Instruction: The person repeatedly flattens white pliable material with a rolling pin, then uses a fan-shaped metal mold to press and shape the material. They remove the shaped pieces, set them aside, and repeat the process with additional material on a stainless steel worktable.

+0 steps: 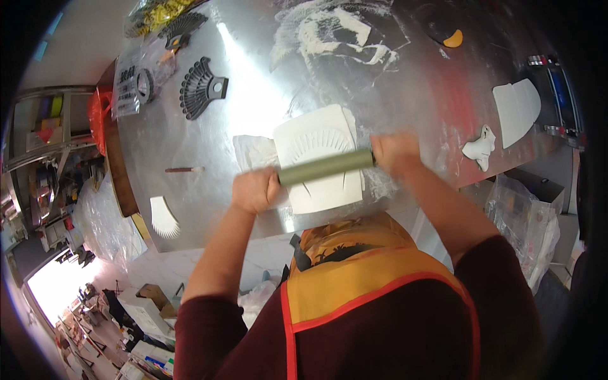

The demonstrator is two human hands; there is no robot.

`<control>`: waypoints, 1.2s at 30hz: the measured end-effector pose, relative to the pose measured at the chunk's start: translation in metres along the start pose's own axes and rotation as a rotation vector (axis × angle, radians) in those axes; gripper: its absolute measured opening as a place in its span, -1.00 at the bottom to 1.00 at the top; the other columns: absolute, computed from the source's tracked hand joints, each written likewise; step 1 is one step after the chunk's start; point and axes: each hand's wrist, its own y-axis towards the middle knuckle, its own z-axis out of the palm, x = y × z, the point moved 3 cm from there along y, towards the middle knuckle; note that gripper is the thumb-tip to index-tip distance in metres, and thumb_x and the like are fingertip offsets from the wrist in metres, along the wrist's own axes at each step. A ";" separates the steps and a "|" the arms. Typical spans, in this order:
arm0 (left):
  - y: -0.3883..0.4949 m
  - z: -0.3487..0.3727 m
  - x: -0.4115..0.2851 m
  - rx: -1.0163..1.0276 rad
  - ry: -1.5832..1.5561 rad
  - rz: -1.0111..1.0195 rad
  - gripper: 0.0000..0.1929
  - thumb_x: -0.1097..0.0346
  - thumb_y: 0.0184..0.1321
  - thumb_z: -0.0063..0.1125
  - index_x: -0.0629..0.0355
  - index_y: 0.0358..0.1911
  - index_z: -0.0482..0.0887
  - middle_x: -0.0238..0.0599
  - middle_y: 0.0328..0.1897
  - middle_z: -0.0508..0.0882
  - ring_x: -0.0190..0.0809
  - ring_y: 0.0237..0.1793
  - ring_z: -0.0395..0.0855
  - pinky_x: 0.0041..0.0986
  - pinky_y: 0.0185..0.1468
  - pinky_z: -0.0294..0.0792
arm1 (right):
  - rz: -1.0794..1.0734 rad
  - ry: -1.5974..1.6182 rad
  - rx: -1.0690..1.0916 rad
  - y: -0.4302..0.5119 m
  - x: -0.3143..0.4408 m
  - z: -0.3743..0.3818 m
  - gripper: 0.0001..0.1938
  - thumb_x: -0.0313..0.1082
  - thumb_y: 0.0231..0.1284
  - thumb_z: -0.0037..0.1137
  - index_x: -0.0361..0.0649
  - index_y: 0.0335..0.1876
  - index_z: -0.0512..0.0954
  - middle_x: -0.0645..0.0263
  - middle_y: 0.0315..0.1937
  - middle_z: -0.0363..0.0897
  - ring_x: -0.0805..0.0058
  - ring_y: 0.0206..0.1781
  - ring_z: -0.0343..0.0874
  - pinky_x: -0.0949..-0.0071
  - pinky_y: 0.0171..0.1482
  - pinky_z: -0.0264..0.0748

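My left hand [256, 191] and my right hand [395, 151] grip the two ends of a green rolling pin [327, 167]. The pin lies tilted across a flat white sheet [327, 199] of dough or clay, its right end farther from me. Beyond the pin, fan-shaped ridges [319, 142] show through the sheet's surface; what lies beneath is hidden. A pale, thin, crumpled piece [254, 151] juts out from the sheet's left side. Part of the sheet is covered by the pin.
On the metal table [209, 142] lie a black fan-shaped cutter [203, 89], a brown stick tool [183, 169], a white fan-shaped piece [164, 217], white scraps [480, 146], a curved white slab [517, 111] and an orange scraper [453, 39]. White powder [323, 35] dusts the far side.
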 end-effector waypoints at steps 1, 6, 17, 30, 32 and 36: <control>-0.011 0.004 -0.006 0.010 0.004 -0.031 -0.74 0.12 0.15 -0.18 0.00 -0.48 0.59 -0.18 -0.57 0.64 0.03 -0.57 0.59 -0.19 -0.47 0.41 | 0.007 0.034 -0.009 -0.017 0.002 0.001 -0.58 -0.07 0.28 -0.21 -0.11 -0.54 0.62 0.13 -0.59 0.58 0.09 -0.50 0.56 0.16 -0.35 0.45; -0.021 0.009 -0.015 0.030 0.078 -0.145 -0.61 0.07 0.29 -0.30 -0.05 -0.48 0.65 -0.22 -0.56 0.67 -0.02 -0.53 0.63 -0.21 -0.42 0.45 | 0.025 0.053 0.015 -0.031 0.006 0.001 -0.57 -0.08 0.28 -0.20 -0.10 -0.58 0.61 0.13 -0.60 0.58 0.12 -0.49 0.57 0.17 -0.35 0.46; 0.043 -0.013 0.012 -0.069 0.170 -0.209 -0.57 0.07 0.29 -0.30 0.04 -0.55 0.66 -0.16 -0.59 0.66 0.01 -0.57 0.62 -0.20 -0.44 0.45 | -0.004 -0.028 -0.044 0.047 0.000 -0.009 -0.55 -0.09 0.30 -0.26 -0.11 -0.53 0.64 0.11 -0.57 0.59 0.12 -0.47 0.58 0.20 -0.34 0.47; 0.011 0.000 -0.002 -0.074 0.103 -0.259 -0.58 0.09 0.27 -0.26 0.06 -0.61 0.63 -0.16 -0.62 0.65 0.00 -0.56 0.62 -0.21 -0.42 0.45 | -0.004 -0.034 0.043 0.022 -0.001 0.001 -0.58 -0.08 0.27 -0.25 -0.11 -0.51 0.62 0.10 -0.54 0.60 0.08 -0.42 0.58 0.13 -0.28 0.46; 0.026 -0.006 0.004 -0.107 0.118 -0.285 -0.57 0.08 0.27 -0.27 0.06 -0.60 0.65 -0.16 -0.60 0.65 0.00 -0.55 0.63 -0.21 -0.40 0.45 | -0.022 -0.042 0.062 0.046 0.001 -0.004 -0.56 -0.06 0.29 -0.30 -0.12 -0.49 0.62 0.09 -0.50 0.61 0.07 -0.37 0.59 0.11 -0.23 0.45; 0.053 -0.024 0.015 -0.096 0.168 -0.324 -0.54 0.06 0.28 -0.31 0.07 -0.56 0.68 -0.15 -0.57 0.67 0.01 -0.50 0.64 -0.20 -0.34 0.46 | -0.008 -0.009 0.034 0.082 0.007 -0.020 -0.52 -0.05 0.30 -0.36 -0.14 -0.45 0.62 0.07 -0.45 0.62 0.05 -0.30 0.59 0.11 -0.17 0.44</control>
